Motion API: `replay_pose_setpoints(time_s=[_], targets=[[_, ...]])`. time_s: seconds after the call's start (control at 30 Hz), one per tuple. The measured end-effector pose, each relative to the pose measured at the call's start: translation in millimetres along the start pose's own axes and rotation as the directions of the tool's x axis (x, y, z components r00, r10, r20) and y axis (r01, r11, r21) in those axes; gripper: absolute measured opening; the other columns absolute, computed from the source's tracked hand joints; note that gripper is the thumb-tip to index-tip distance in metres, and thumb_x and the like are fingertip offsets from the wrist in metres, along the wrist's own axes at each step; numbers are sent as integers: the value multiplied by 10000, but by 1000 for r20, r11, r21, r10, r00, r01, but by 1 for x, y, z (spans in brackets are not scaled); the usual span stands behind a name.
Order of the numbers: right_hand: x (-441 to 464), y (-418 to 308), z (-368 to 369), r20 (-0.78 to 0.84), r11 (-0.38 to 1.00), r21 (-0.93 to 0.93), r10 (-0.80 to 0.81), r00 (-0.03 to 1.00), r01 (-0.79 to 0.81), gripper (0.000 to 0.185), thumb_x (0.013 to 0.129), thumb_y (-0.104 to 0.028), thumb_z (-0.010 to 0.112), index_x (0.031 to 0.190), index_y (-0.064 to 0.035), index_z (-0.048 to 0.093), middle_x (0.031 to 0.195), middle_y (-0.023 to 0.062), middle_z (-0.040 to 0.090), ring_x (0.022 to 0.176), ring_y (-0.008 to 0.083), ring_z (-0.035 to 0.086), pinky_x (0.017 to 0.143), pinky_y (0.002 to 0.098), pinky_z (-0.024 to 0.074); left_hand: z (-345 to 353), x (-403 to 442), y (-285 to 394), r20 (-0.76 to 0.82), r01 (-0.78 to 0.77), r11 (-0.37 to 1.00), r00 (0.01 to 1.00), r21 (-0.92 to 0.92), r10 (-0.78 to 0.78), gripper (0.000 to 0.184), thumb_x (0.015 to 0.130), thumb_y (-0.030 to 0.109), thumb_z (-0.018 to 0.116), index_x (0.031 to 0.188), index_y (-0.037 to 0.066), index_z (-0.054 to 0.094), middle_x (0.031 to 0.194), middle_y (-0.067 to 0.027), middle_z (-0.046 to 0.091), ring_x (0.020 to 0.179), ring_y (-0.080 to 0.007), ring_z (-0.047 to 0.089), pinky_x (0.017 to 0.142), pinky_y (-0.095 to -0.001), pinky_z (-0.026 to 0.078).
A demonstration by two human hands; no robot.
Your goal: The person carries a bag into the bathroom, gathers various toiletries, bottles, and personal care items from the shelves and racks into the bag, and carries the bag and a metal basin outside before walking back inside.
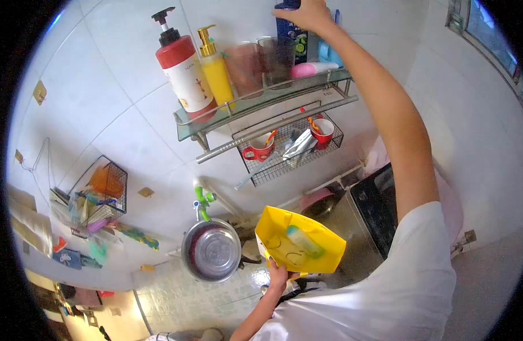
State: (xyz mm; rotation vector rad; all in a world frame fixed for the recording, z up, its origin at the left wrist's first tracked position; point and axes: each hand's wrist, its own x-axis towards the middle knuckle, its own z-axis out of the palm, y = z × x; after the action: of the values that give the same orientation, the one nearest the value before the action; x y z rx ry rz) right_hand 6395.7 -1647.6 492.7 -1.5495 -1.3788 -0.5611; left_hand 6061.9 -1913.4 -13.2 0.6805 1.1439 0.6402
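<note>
My left hand is closed on the near side of a yellow bin, which is tilted so its inside shows. A pale green and white bottle lies in the bin. Up at the top, my right hand reaches to a dark blue bottle on the glass shelf, with its fingers at the bottle's upper part. Beside that bottle stand two tinted cups, a yellow pump bottle and a red and white pump bottle. A pink and white tube lies in front of it.
Below the shelf hangs a wire basket with red mugs. A metal basin sits under a green tap. Another wire basket is on the left wall. A dark-topped appliance stands at the right, below my right arm.
</note>
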Motion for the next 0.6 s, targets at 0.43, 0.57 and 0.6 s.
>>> replay_pose_setpoints(time_s=[0.43, 0.57, 0.6], targets=[[-79, 38, -46, 618, 924, -55, -266, 739, 378, 461, 749, -390, 666, 1040, -41, 586, 968, 210, 613, 905, 357, 594, 766, 435, 477, -12, 10, -10, 106, -45, 998, 993, -50, 50, 475, 892, 29, 354, 1327, 123, 184, 1173, -172, 500, 818, -311, 640, 515, -362, 579], [-73, 41, -35, 786, 891, -73, -225, 576, 448, 542, 725, -317, 696, 1137, 0, 544, 999, 220, 607, 922, 377, 572, 813, 416, 450, -4, 4, 9, 134, 13, 1000, 991, 22, -16, 458, 886, 17, 349, 1308, 126, 209, 1180, -168, 502, 821, -297, 643, 511, -352, 577], [-68, 43, -30, 785, 894, -76, -220, 579, 443, 542, 725, -317, 696, 1137, 0, 544, 999, 220, 607, 922, 377, 572, 813, 416, 450, -1, 3, 12, 132, 11, 1000, 991, 13, -12, 455, 881, 10, 350, 1302, 124, 220, 1178, -163, 504, 833, -292, 642, 511, -350, 576]])
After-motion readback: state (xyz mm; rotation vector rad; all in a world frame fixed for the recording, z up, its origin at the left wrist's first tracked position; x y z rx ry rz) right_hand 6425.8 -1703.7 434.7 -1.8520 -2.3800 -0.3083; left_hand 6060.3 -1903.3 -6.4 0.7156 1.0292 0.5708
